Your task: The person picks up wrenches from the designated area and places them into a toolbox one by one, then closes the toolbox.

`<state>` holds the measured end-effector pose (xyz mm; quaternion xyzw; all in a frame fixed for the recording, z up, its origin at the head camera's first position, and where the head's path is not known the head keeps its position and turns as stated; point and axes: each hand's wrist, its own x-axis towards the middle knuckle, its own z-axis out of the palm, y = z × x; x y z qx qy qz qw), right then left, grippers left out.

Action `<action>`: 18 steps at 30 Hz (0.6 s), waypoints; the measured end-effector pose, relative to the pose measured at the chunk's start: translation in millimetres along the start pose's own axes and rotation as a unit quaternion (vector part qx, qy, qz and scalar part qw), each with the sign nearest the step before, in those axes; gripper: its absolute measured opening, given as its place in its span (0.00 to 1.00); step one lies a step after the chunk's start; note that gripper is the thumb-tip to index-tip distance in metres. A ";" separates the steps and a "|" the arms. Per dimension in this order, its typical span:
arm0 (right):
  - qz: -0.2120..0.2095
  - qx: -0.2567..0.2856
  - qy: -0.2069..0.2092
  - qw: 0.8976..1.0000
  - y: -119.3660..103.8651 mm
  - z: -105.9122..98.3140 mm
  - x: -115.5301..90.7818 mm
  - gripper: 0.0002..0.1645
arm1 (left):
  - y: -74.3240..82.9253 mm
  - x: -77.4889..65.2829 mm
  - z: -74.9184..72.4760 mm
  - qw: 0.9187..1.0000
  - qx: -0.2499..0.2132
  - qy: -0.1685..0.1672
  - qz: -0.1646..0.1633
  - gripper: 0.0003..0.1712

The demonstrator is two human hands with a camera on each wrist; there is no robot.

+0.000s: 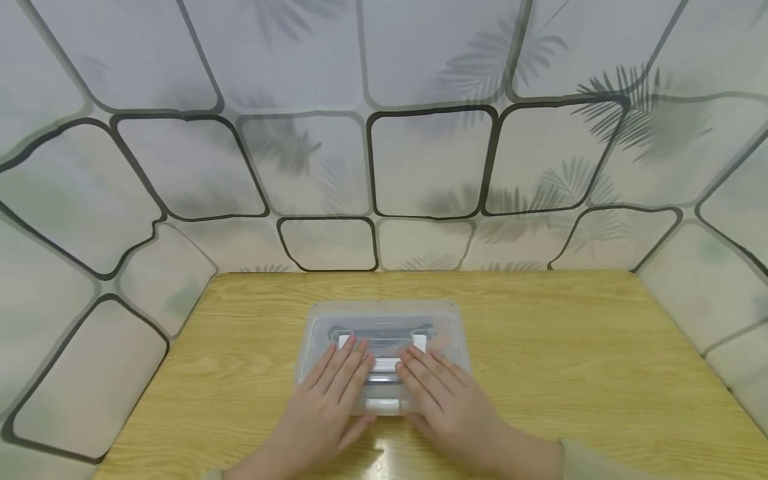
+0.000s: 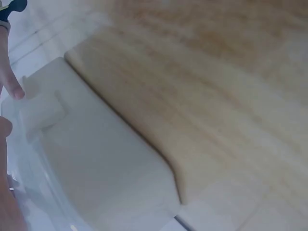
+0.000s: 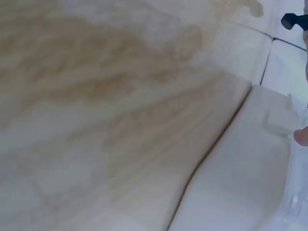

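A clear plastic box (image 1: pixel 384 312) with a translucent lid lies on the table in the head view. My left hand (image 1: pixel 327 397) rests on the left part of the lid with its fingers straight and side by side. On the right part lies my right hand (image 1: pixel 453 403), its fingers also straight. Both thumbs point inward near the front edge, where a white latch (image 1: pixel 383 405) sits. White handle parts (image 1: pixel 387 365) show between the fingertips. Dark items show faintly through the lid. The box's pale side wall (image 2: pixel 115 159) fills the lower left of the left wrist view.
The box stands on a yellow wood-grain table (image 1: pixel 558 353). Behind it and at both sides rise cloth-like walls (image 1: pixel 432 160) with a dark outline and leaf pattern. Light sleeves (image 1: pixel 585 460) cover the wrists at the bottom of the head view.
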<state>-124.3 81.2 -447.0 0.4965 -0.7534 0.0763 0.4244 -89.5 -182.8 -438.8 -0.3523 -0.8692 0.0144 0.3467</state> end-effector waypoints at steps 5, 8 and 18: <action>0.004 0.004 0.017 1.000 8.0 -7.7 1.5 0.32 | -4.1 8.1 -4.7 1.000 -0.006 0.012 0.005 0.42; 0.008 0.001 0.024 1.000 13.2 -13.7 4.5 0.32 | -8.5 12.2 -8.5 1.000 -0.004 0.012 0.003 0.42; 0.039 -0.010 0.051 0.998 40.9 -37.5 11.5 0.34 | -30.8 24.1 -25.8 0.999 0.005 0.027 -0.019 0.43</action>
